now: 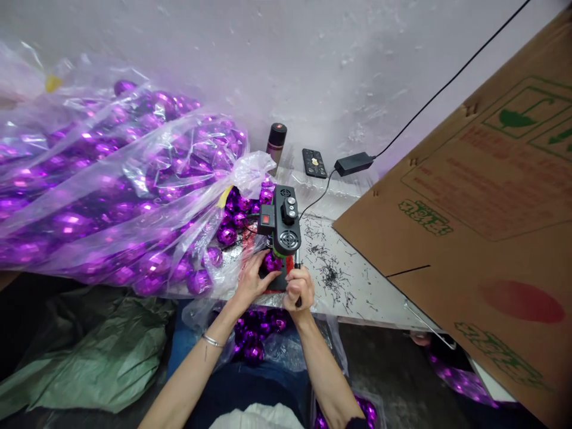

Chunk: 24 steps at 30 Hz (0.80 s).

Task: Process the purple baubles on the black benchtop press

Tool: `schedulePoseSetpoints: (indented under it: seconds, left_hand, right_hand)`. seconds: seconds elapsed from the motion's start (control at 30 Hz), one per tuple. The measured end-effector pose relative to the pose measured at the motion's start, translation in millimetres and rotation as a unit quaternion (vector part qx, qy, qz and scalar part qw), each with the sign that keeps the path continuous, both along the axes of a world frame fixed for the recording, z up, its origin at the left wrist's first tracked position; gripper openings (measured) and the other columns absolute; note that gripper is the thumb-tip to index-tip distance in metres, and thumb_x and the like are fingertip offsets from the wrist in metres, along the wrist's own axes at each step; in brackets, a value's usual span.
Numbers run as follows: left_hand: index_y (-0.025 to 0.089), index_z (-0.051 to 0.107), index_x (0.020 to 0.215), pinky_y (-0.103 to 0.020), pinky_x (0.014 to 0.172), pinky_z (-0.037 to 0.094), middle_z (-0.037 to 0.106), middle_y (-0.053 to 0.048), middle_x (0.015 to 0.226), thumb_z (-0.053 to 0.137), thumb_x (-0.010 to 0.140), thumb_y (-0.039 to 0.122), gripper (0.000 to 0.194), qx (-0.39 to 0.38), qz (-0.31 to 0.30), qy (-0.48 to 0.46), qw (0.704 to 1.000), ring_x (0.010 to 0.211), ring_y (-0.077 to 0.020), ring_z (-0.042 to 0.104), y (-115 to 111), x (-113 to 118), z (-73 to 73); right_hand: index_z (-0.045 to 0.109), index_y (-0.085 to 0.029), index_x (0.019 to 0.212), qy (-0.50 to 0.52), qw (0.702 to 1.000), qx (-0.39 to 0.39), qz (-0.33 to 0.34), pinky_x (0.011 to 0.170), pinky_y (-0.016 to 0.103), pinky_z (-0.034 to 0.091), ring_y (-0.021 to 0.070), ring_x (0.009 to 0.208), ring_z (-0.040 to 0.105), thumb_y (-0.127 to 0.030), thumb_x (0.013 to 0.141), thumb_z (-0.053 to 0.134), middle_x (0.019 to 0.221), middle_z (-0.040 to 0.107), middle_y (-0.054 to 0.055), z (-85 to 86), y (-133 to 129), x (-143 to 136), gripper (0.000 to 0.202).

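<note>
A small black bench machine (286, 223) with a red switch stands on the white table. Under its head sits a shiny purple faceted ball (273, 262). My left hand (255, 275) curls its thumb and fingers around this ball. Just to the right, my right hand (300, 288) is wrapped round the black-gripped lever handle (298, 301) at the machine's side. Loose purple balls (227, 236) lie left of the machine, by the mouth of a big clear plastic bag (134, 179) full of them. More balls (253, 348) rest in plastic on my lap.
Small dark pins (330, 274) are scattered over the table (361, 292). Behind the machine are a dark bottle (277, 140), a phone (314, 164) and a power adapter (354, 164) with its cord. A large cardboard box (473, 238) leans in from the right.
</note>
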State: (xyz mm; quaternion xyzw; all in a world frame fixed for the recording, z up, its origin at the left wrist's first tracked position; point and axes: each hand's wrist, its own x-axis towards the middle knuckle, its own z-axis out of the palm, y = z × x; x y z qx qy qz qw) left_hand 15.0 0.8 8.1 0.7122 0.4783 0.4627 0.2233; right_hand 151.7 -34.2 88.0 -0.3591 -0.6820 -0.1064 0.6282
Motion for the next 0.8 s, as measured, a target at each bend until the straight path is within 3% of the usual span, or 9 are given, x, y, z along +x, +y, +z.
schedulePoseSetpoints:
  seconds: [0.1, 0.2, 0.3, 0.43, 0.5, 0.57, 0.63, 0.73, 0.8]
  left_hand:
    - [0.02, 0.063, 0.143, -0.053, 0.11, 0.06, 0.076, -0.016, 0.136, 0.078, 0.096, 0.045, 0.055, -0.001, -0.003, -0.006, 1.0, 0.128, -0.0338, 0.074, 5, -1, 1.2]
    - [0.019, 0.061, 0.145, -0.053, 0.111, 0.06, 0.075, -0.017, 0.138, 0.076, 0.097, 0.046, 0.056, -0.002, -0.015, -0.008, 1.0, 0.13, -0.0338, 0.073, 5, -3, 0.5]
    - [0.019, 0.053, 0.153, -0.055, 0.115, 0.057, 0.071, -0.019, 0.144, 0.071, 0.101, 0.042, 0.06, 0.017, -0.027, 0.002, 0.999, 0.136, -0.0348, 0.069, -16, -8, -2.5]
    - [0.02, 0.034, 0.168, -0.057, 0.118, 0.054, 0.054, -0.024, 0.164, 0.067, 0.103, 0.047, 0.078, 0.044, -0.042, 0.048, 0.997, 0.152, -0.0383, 0.055, -63, -23, 1.7]
    - [0.02, 0.029, 0.171, -0.055, 0.119, 0.054, 0.051, -0.024, 0.166, 0.065, 0.104, 0.05, 0.082, 0.061, -0.026, 0.064, 0.996, 0.154, -0.0375, 0.054, -70, -35, 12.7]
    - [0.02, 0.036, 0.168, -0.053, 0.12, 0.053, 0.059, -0.021, 0.16, 0.056, 0.108, 0.043, 0.067, 0.086, 0.034, 0.077, 0.993, 0.149, -0.0347, 0.059, -53, -48, 29.1]
    - [0.016, 0.052, 0.157, -0.053, 0.119, 0.053, 0.067, -0.022, 0.149, 0.049, 0.111, 0.037, 0.05, 0.08, 0.127, 0.11, 0.982, 0.142, -0.035, 0.065, -19, -60, 47.2]
    - [0.007, 0.062, 0.145, -0.055, 0.102, 0.06, 0.076, -0.027, 0.127, 0.048, 0.11, 0.041, 0.05, -0.061, 0.22, 0.213, 0.95, 0.119, -0.0413, 0.075, 34, -72, 69.1]
    - [0.004, 0.06, 0.146, -0.055, 0.091, 0.063, 0.079, -0.027, 0.111, 0.051, 0.109, 0.046, 0.056, -0.154, 0.232, 0.279, 0.919, 0.105, -0.0431, 0.078, 54, -73, 76.9]
  right_hand:
    - [0.048, -0.024, 0.075, 0.023, 1.0, -0.016, 0.012, 0.062, 0.028, 0.047, 0.0118, 0.063, 0.056, -0.023, 0.11, 0.039, 0.071, 0.057, -0.003, 17.9, -4, -1, 0.037]
    - [0.05, -0.023, 0.074, 0.07, 0.993, -0.09, 0.013, 0.062, 0.027, 0.045, 0.0121, 0.067, 0.06, -0.015, 0.107, 0.042, 0.073, 0.059, -0.002, 51.0, -10, -4, 0.035]
    - [0.05, -0.023, 0.073, 0.104, 0.985, -0.139, 0.016, 0.065, 0.029, 0.047, 0.0128, 0.07, 0.061, -0.012, 0.106, 0.047, 0.073, 0.06, -0.001, 78.6, -13, -5, 0.035]
    - [0.051, -0.023, 0.073, 0.094, 0.987, -0.125, 0.021, 0.065, 0.029, 0.046, 0.0131, 0.069, 0.061, -0.01, 0.106, 0.046, 0.071, 0.059, -0.002, 81.6, -13, -6, 0.035]
    - [0.05, -0.023, 0.073, 0.085, 0.99, -0.116, 0.014, 0.064, 0.03, 0.045, 0.0137, 0.068, 0.061, -0.009, 0.105, 0.045, 0.07, 0.059, -0.002, 73.8, -14, -6, 0.035]
    - [0.05, -0.024, 0.072, 0.081, 0.991, -0.109, 0.008, 0.063, 0.031, 0.045, 0.0142, 0.068, 0.06, -0.009, 0.104, 0.045, 0.069, 0.058, -0.002, 66.4, -14, -7, 0.035]
    - [0.051, -0.024, 0.073, 0.08, 0.991, -0.106, 0.007, 0.062, 0.03, 0.044, 0.0139, 0.067, 0.06, -0.008, 0.103, 0.045, 0.069, 0.057, -0.002, 61.8, -15, -7, 0.035]
    - [0.051, -0.023, 0.073, 0.072, 0.992, -0.105, 0.011, 0.062, 0.029, 0.044, 0.013, 0.067, 0.06, -0.007, 0.103, 0.046, 0.07, 0.058, -0.002, 59.8, -15, -6, 0.034]
    - [0.051, -0.023, 0.073, 0.064, 0.992, -0.107, 0.01, 0.062, 0.03, 0.044, 0.0131, 0.067, 0.06, -0.007, 0.103, 0.046, 0.071, 0.059, -0.002, 59.9, -15, -5, 0.034]
